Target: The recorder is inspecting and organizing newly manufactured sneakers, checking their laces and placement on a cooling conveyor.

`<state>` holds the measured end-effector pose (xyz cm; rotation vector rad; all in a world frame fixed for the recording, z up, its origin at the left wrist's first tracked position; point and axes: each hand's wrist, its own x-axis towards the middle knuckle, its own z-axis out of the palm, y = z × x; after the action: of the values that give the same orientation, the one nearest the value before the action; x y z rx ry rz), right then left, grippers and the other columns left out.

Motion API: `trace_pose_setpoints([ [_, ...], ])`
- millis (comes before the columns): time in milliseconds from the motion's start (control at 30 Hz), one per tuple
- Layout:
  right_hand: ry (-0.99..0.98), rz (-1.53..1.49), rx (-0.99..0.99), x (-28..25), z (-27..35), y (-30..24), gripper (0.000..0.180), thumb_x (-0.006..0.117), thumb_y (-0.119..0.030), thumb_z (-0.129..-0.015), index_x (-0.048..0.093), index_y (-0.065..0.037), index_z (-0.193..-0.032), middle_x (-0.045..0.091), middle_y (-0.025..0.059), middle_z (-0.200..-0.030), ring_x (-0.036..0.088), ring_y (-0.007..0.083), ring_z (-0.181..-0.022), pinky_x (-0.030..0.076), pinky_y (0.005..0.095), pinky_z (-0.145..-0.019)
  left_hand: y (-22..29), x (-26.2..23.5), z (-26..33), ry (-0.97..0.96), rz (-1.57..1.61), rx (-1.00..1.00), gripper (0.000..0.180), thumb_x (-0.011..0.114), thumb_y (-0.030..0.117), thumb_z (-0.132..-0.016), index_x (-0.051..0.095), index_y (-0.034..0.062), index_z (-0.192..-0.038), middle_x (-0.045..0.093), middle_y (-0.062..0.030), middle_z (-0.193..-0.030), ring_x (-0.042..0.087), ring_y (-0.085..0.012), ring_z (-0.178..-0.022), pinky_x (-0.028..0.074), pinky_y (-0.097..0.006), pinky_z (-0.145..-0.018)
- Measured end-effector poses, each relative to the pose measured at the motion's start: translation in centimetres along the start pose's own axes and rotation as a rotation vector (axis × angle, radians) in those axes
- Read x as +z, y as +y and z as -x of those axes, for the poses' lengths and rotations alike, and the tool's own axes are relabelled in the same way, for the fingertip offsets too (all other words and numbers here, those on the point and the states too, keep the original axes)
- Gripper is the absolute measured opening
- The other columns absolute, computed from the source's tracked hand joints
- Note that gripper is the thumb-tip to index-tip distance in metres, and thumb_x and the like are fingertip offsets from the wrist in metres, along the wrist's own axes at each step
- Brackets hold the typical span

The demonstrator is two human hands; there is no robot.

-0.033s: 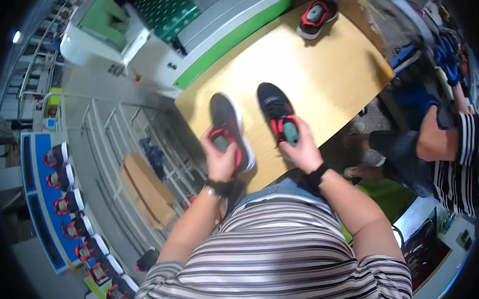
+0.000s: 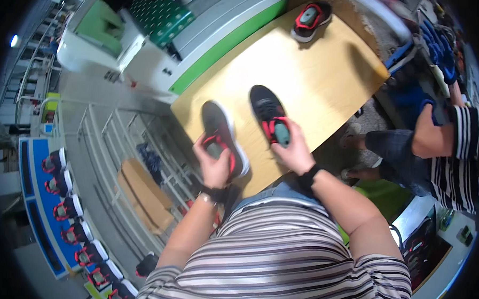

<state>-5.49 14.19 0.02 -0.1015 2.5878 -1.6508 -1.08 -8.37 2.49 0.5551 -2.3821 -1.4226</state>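
A dark grey sneaker with a white sole and red collar lining [image 2: 218, 119] is in my left hand [image 2: 214, 162], tilted so that its sole edge shows on the right. My fingers and thumb close round its heel end, where a grey-green insert sits in the opening. My right hand [image 2: 296, 149] grips a black sneaker [image 2: 265, 103] by its heel and collar; red lining and a green insert show inside. Both toes point away from me, over the near left part of the wooden table [image 2: 311, 94]. Whether either sole touches the tabletop, I cannot tell.
Another black-and-red sneaker [image 2: 311, 21] stands at the table's far end. A green-edged machine [image 2: 228, 45] borders the far left side. At left are metal rails [image 2: 105, 159], a cardboard piece [image 2: 141, 193] and a blue rack [image 2: 37, 194] beside several sneakers. A co-worker's arm [image 2: 432, 134] is at right.
Both hands have shifted slightly left with the sneakers still in them. The whole view has also moved a little.
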Motion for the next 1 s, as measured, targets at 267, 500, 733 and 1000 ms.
trace_pose_setpoints([
  [267, -0.347, -0.016, 0.064, 9.6, -5.3, -3.8, 0.102, 0.078, -0.041, -0.077, 0.022, -0.003, -0.153, 0.026, 0.0288, -0.153, 0.028, 0.0459, -0.141, 0.027, 0.0503, -0.116, -2.5, 0.3, -2.3, 0.063, -0.240, 0.056, 0.083, 0.076, 0.006, -0.076, 0.027, -0.0022, -0.143, 0.032, -0.0268, -0.140, 0.033, -0.0408, -0.132, 0.027, -0.045, -0.114],
  [500, 0.880, -0.115, 0.117, -12.1, -16.8, 2.9, 0.113, 0.082, -0.047, -0.073, 0.018, 0.005, -0.150, 0.021, 0.0327, -0.154, 0.020, 0.0433, -0.145, 0.016, 0.0483, -0.120, 0.3, -4.0, -0.8, 0.129, -0.411, 0.020, 0.099, 0.077, 0.013, -0.080, 0.013, 0.0047, -0.155, 0.008, -0.0245, -0.158, 0.007, -0.0393, -0.149, 0.011, -0.049, -0.119],
  [733, 0.353, 1.157, 0.453, -21.5, -22.4, 7.7, 0.112, 0.087, -0.051, -0.059, 0.030, -0.022, -0.152, 0.033, 0.0312, -0.150, 0.031, 0.0496, -0.139, 0.022, 0.0605, -0.114, 10.6, 2.2, -11.3, -0.114, -0.549, 0.509, 0.066, 0.069, 0.008, -0.080, 0.044, 0.0034, -0.140, 0.026, -0.0265, -0.153, 0.023, -0.0419, -0.144, 0.019, -0.047, -0.118],
  [1000, 0.339, 1.096, 0.161, -25.3, -22.0, 9.9, 0.109, 0.082, -0.006, -0.063, 0.026, -0.023, -0.155, 0.030, 0.0261, -0.152, 0.031, 0.0469, -0.140, 0.029, 0.0578, -0.112, 16.9, 28.2, -30.6, -0.450, -0.463, 0.633, 0.053, 0.064, 0.020, -0.089, 0.046, 0.0026, -0.135, 0.045, -0.0233, -0.142, 0.046, -0.0422, -0.128, 0.040, -0.048, -0.105],
])
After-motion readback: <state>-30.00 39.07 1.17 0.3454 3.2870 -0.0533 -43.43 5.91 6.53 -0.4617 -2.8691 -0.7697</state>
